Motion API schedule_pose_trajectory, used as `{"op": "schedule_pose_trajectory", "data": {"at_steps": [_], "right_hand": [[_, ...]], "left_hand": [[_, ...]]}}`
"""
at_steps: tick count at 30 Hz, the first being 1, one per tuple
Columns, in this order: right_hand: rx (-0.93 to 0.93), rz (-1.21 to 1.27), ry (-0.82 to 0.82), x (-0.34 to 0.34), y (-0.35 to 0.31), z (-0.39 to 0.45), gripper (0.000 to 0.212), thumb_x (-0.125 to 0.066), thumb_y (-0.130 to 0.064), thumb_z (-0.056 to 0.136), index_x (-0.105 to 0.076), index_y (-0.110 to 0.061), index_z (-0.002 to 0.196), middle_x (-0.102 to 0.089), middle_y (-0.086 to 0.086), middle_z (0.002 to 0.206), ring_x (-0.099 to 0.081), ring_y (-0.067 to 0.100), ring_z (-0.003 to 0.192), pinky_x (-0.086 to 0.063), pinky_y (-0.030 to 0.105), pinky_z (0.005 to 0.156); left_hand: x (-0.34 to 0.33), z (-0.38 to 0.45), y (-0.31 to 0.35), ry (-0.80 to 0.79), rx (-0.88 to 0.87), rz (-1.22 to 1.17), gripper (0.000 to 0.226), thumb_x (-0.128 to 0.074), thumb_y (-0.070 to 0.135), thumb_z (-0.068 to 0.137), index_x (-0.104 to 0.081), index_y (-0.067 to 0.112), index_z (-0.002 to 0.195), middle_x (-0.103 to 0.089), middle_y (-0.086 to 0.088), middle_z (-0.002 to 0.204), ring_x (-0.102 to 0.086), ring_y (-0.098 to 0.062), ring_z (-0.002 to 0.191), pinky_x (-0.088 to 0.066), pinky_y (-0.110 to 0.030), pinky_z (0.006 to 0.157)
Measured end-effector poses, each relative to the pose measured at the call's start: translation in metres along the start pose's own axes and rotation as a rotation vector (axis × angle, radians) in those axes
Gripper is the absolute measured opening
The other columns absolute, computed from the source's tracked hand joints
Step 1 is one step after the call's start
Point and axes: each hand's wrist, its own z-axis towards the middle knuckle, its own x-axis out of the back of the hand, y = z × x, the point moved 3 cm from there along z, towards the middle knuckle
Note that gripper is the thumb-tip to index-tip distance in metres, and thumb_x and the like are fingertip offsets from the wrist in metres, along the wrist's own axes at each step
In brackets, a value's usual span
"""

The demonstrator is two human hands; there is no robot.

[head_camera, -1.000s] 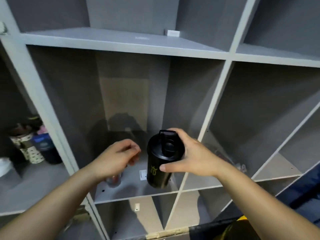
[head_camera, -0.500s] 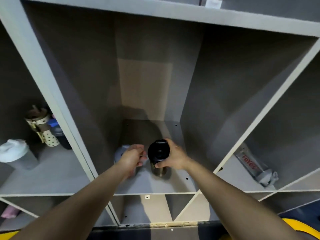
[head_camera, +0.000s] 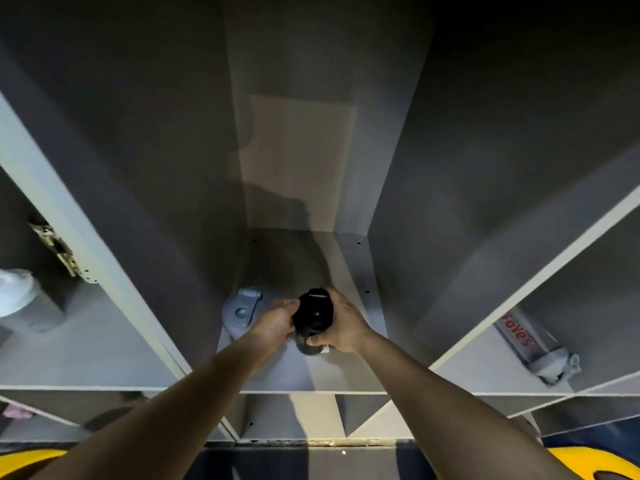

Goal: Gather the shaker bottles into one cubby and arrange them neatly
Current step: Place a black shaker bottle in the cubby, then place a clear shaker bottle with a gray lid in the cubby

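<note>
Black shaker bottle stands upright on the floor of the middle cubby, held between both hands. Right hand wraps its right side; left hand pinches at its left edge. A grey-lidded bottle sits just left of it, so two appear gathered. Left to move, by my reading: the clear bottle lying in the right cubby and the white-lidded one in the left cubby.
</note>
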Motion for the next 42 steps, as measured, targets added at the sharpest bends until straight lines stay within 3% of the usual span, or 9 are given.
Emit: {"op": "schedule_pose_trajectory", "data": {"at_steps": [4, 10, 14, 23, 29, 31, 35, 39, 42], "right_hand": [[-0.036, -0.001, -0.011, -0.005, 0.0, 0.003, 0.106, -0.093, -0.027, 0.047, -0.043, -0.029, 0.141, -0.059, -0.004, 0.133, -0.055, 0.021, 0.123, -0.048, 0.031, 0.101], [-0.033, 0.023, 0.019, -0.008, 0.002, 0.007, 0.109, -0.094, -0.025, 0.05, -0.041, -0.028, 0.145, -0.056, -0.002, 0.139, -0.053, 0.021, 0.127, -0.046, 0.035, 0.107], [-0.026, 0.007, 0.014, -0.007, 0.005, 0.005, 0.112, -0.095, -0.026, 0.05, -0.038, -0.029, 0.146, -0.055, -0.003, 0.14, -0.053, 0.022, 0.128, -0.047, 0.036, 0.108], [-0.037, 0.003, -0.009, -0.004, 0.011, -0.001, 0.114, -0.095, -0.023, 0.052, -0.034, -0.033, 0.148, -0.053, -0.003, 0.142, -0.051, 0.025, 0.129, -0.052, 0.046, 0.103], [-0.019, -0.094, -0.043, -0.001, 0.008, -0.001, 0.123, -0.093, -0.041, 0.045, -0.03, -0.027, 0.149, -0.049, -0.002, 0.147, -0.051, 0.025, 0.133, -0.046, 0.039, 0.109], [-0.011, -0.104, -0.045, 0.01, -0.001, -0.011, 0.123, -0.091, -0.044, 0.054, -0.023, -0.021, 0.155, -0.041, 0.003, 0.155, -0.044, 0.025, 0.14, -0.038, 0.036, 0.116], [0.075, -0.189, 0.055, 0.047, -0.037, -0.056, 0.082, -0.075, -0.04, 0.083, -0.037, -0.016, 0.152, -0.045, 0.007, 0.154, -0.044, 0.026, 0.142, -0.036, 0.031, 0.116], [0.218, -0.206, 0.226, 0.102, -0.078, -0.139, 0.023, -0.064, -0.03, 0.09, -0.07, -0.02, 0.109, -0.077, 0.002, 0.1, -0.07, 0.022, 0.096, -0.054, 0.034, 0.088], [0.245, -0.242, 0.367, 0.144, -0.09, -0.209, 0.016, -0.064, -0.032, 0.09, -0.073, -0.018, 0.089, -0.073, -0.003, 0.073, -0.068, 0.019, 0.073, -0.049, 0.029, 0.072]], "left_hand": [[0.0, 0.001, -0.004, -0.004, 0.014, -0.066, 0.034, -0.038, 0.022, 0.104, -0.047, 0.011, 0.135, -0.058, -0.014, 0.126, -0.058, -0.018, 0.091, -0.041, -0.022, 0.061], [0.001, 0.004, -0.01, -0.063, 0.027, -0.119, 0.042, -0.037, 0.025, 0.105, -0.047, 0.004, 0.139, -0.061, -0.008, 0.118, -0.053, -0.023, 0.119, -0.036, -0.029, 0.09], [0.001, 0.006, -0.015, -0.072, 0.033, -0.102, 0.042, -0.034, 0.023, 0.106, -0.044, 0.002, 0.141, -0.051, -0.016, 0.143, -0.044, -0.029, 0.137, -0.035, -0.03, 0.097], [-0.003, -0.001, -0.015, -0.092, 0.027, -0.051, 0.039, -0.034, 0.023, 0.106, -0.044, 0.004, 0.138, -0.054, -0.012, 0.135, -0.047, -0.028, 0.132, -0.035, -0.029, 0.094], [0.017, 0.036, -0.028, 0.01, -0.101, 0.139, 0.038, -0.066, 0.048, 0.071, -0.065, 0.02, 0.096, -0.068, -0.015, 0.116, -0.063, -0.03, 0.111, -0.043, -0.047, 0.107], [0.016, 0.016, -0.013, 0.037, -0.151, 0.262, 0.02, -0.064, 0.04, 0.08, -0.059, 0.025, 0.092, -0.067, -0.01, 0.111, -0.061, -0.027, 0.109, -0.042, -0.044, 0.107], [0.002, -0.05, 0.029, 0.002, -0.392, 0.424, 0.007, -0.057, 0.025, 0.086, -0.06, 0.026, 0.093, -0.07, -0.007, 0.108, -0.064, -0.023, 0.101, -0.05, -0.04, 0.097], [-0.015, -0.11, 0.06, -0.121, -0.676, 0.763, 0.014, -0.056, 0.026, 0.087, -0.069, 0.031, 0.086, -0.073, 0.007, 0.083, -0.07, -0.014, 0.083, -0.057, -0.039, 0.084], [-0.046, -0.17, 0.079, -0.24, -0.899, 0.926, 0.015, -0.057, 0.028, 0.092, -0.069, 0.024, 0.083, -0.072, 0.003, 0.074, -0.068, -0.012, 0.072, -0.056, -0.038, 0.076]]}}
